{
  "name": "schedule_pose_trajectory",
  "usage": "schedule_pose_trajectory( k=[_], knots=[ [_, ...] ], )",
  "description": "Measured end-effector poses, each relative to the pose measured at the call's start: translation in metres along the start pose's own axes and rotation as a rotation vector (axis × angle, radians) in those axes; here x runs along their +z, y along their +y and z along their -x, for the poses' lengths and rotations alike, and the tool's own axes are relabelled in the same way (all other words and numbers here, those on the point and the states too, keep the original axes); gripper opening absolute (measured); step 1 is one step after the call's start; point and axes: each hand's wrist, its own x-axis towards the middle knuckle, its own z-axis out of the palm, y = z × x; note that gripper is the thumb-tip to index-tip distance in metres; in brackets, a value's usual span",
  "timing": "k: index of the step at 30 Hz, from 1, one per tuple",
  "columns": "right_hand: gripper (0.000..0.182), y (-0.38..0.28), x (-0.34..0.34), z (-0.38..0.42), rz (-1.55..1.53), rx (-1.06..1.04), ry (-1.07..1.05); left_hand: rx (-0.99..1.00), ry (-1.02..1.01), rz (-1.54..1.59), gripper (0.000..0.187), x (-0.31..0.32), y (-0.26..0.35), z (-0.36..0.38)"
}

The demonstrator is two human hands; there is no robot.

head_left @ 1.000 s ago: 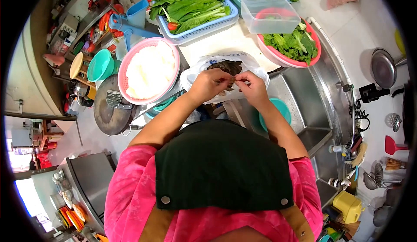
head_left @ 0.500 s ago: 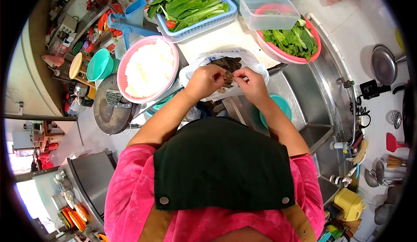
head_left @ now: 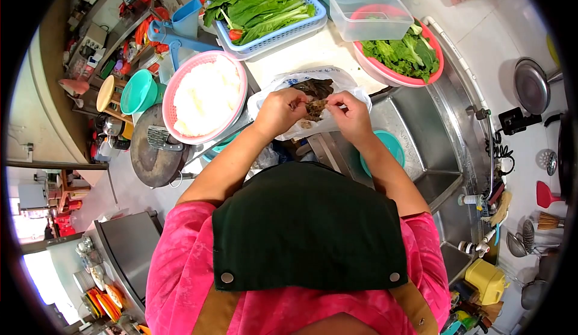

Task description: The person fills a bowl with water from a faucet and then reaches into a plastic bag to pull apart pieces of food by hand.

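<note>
My left hand is closed, its fingertips pinching one side of a brown, ragged, dried-looking piece. Thumb and forefinger of my right hand are pressed together at the other side of the same piece. Both hands are over a white plastic bag with blue print, its mouth open. Dark brown, leaf-like strips lie inside the bag. What kind of food the piece is, I cannot make out.
Left of the bag stands a pink basket of white food, beside a round chopping board with a cleaver. Leafy greens fill a blue basket and a pink basin. A clear container rests over the basin. Right is a steel sink.
My right hand's fingertips have shifted slightly, and more of the brown piece shows between both hands. The bag stays in nearly the same place.
</note>
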Motion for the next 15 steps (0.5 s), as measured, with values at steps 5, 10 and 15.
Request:
schedule_pose_trajectory(
  k=[5,10,15],
  knots=[
    [0.01,0.006,0.0,0.0,-0.038,-0.001,0.012,-0.035,-0.018,-0.005,0.012,-0.001,0.0,0.001],
    [0.009,0.005,-0.001,-0.001,-0.055,-0.018,0.041,-0.081,0.011,0.01,0.011,0.0,-0.003,0.002],
    [0.007,0.007,-0.003,-0.001,-0.086,-0.005,0.127,-0.146,-0.021,-0.044,0.01,0.002,-0.016,0.007]
  ],
)
